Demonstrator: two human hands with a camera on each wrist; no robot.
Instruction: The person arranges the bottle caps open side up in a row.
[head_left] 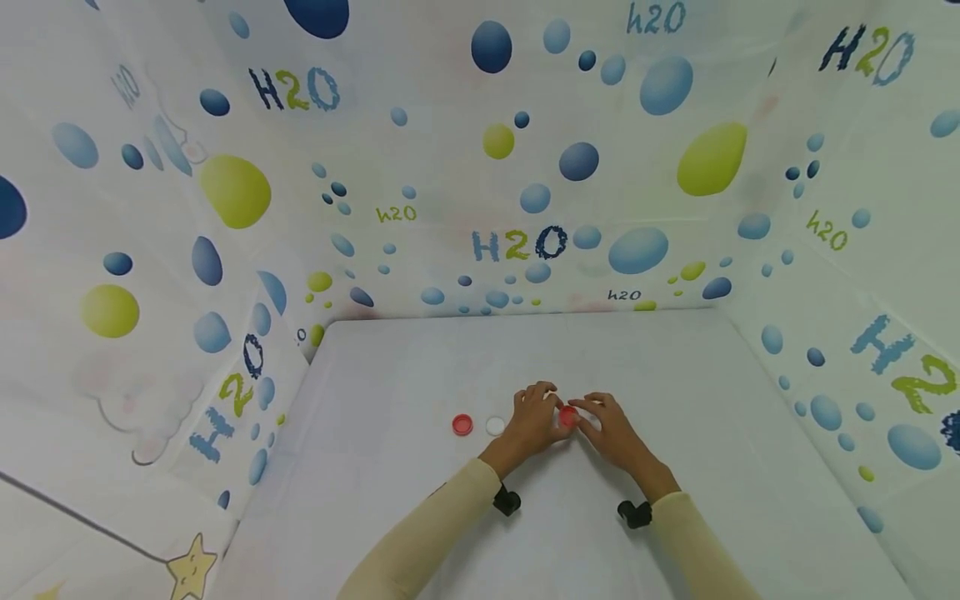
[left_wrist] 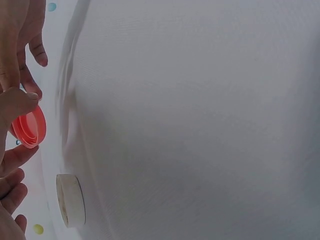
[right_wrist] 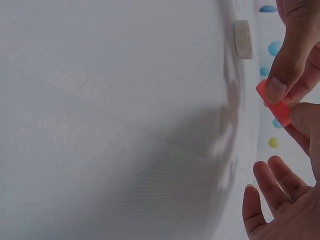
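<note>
A red bottle cap (head_left: 567, 416) is held up between both hands, over the white table. My left hand (head_left: 534, 423) pinches it between thumb and index finger. In the left wrist view the cap's ridged hollow inside (left_wrist: 31, 127) shows. From the other side my right hand (head_left: 611, 429) has its thumb and index finger at the cap's edge, its other fingers spread loosely. The right wrist view shows the cap (right_wrist: 274, 104) edge-on between the two hands. Left of the hands a white cap (head_left: 495, 426) lies on the table, with a second red cap (head_left: 462, 424) beyond it.
The white-covered table (head_left: 390, 367) meets a printed back sheet (head_left: 442, 167) with blue and green drops. Similar sheets rise at left and right. Black wrist cameras (head_left: 507, 501) sit below both hands.
</note>
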